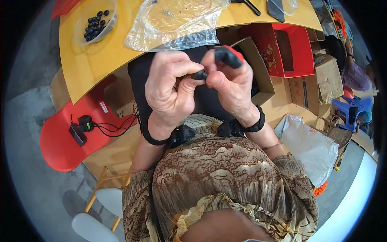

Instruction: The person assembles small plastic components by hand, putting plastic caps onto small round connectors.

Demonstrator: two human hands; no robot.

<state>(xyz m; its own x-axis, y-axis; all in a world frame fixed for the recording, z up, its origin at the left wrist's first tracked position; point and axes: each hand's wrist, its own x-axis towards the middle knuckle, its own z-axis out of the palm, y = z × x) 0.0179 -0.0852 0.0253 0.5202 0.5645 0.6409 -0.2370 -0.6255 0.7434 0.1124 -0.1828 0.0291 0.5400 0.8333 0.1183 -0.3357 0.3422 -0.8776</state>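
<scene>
In front of my body, above my lap, both hands meet around a small black piece (pixel 198 75). My left hand (pixel 171 82) pinches it between thumb and fingertips. The thumb of my right hand (pixel 234 86) presses against the piece's other end, with the index finger curled close by. A black and red covering (pixel 228 57) sits around a finger of my right hand; whether it is a sleeve or a held thing is hard to tell. Beyond the hands, a clear plastic bag (pixel 175 24) with small metal bits lies on the yellow table (pixel 117 52).
A clear tub (pixel 114 28) at the far left holds several black round parts. A red box (pixel 300 60) and an open cardboard box (pixel 262 64) stand right of my hands. A red chair (pixel 60 139) with black cables is at left. Another person (pixel 356 74) sits far right.
</scene>
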